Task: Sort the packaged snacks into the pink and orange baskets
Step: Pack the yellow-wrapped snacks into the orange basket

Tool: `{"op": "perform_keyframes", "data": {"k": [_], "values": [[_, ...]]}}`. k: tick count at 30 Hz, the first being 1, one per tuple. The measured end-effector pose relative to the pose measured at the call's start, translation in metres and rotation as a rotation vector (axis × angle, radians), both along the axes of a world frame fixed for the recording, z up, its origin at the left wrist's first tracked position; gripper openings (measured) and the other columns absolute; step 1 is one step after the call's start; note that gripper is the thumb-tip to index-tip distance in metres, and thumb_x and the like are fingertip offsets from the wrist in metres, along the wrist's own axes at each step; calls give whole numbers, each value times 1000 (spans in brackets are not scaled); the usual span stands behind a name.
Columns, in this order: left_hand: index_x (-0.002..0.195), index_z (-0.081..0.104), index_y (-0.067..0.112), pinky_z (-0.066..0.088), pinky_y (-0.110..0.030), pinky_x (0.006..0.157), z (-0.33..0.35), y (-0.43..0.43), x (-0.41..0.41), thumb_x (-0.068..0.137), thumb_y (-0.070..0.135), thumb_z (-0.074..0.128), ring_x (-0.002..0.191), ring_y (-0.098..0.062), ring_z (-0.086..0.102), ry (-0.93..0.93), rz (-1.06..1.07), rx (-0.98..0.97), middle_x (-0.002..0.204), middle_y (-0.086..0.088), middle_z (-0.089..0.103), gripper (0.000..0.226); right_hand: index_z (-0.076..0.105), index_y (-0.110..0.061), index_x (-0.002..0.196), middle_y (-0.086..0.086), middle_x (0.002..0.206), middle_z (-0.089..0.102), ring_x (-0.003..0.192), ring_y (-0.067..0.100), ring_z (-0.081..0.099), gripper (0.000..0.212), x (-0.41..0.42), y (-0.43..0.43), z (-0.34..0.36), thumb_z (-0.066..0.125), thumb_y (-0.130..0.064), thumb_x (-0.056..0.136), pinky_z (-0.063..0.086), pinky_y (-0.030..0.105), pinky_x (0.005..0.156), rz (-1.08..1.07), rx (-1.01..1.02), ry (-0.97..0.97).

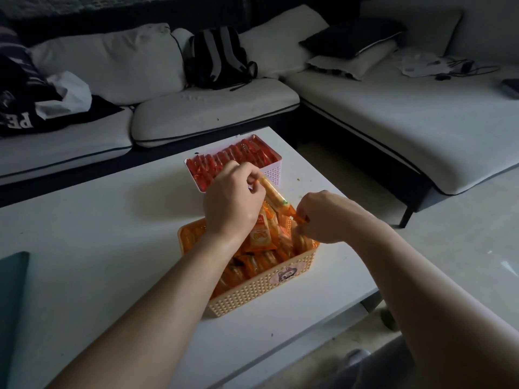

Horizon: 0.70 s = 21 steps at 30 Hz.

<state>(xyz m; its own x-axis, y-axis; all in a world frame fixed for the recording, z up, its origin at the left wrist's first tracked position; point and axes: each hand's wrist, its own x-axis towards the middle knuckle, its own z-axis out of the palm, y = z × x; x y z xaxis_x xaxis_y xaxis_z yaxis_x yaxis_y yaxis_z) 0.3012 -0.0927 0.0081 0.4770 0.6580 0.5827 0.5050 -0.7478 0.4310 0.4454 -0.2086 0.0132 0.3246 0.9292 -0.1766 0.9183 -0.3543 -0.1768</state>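
Head view: just below the middle of the frame, a peach-orange basket (261, 287) stands on the white table (112, 248). Its wall is a woven-look lattice with a small cartoon sticker on the near side. It is heaped with orange snacks (259, 238), small glossy wrappers standing and leaning in rows.

Above it in the picture, towards the centre, is the pink basket (273, 174). It is packed edge to edge with red snacks (238, 157), which lie in tight parallel lines.

Between the two baskets, above the far rim of the orange one, both hands hold a long orange packet (276, 199). It is slim, pale in the middle, and tilted, with its upper end to the left. The left hand (233, 200) has its fingers curled round the upper end. The right hand (325, 217) pinches the crimped lower end, its fingers bunched together. Both forearms run in from the bottom edge.

Across the top of the frame is a pale sofa (213, 113) with a dark backpack (216, 57) leaning on its cushions. A dark flat object (11, 290) sits at the lower left edge.
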Motion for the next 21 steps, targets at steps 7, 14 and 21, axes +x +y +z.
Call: {"op": "perform_keyframes", "data": {"k": [7,14,21], "values": [[97,75,18,44,-14,54,-3,-4,0,91,17,71,74,-6,56,10,-31,6,98,4,68,8,62,-22,123,-5,99,64,78,15,65,44,-1,3,-4,76,-41,86,55,23,59,-78,57,-123],[98,75,15,39,-2,61,-7,-13,5,89,16,75,79,-5,57,-2,-151,-25,96,2,68,9,38,-32,151,-4,140,54,117,19,60,73,7,1,7,76,-32,89,58,37,94,-118,324,652],[118,70,16,53,-5,72,-1,-15,3,92,13,74,89,-2,67,-98,-335,-251,110,3,69,26,39,-33,150,1,131,57,107,21,66,73,13,7,-1,69,-1,91,62,34,83,-101,399,663]]}}
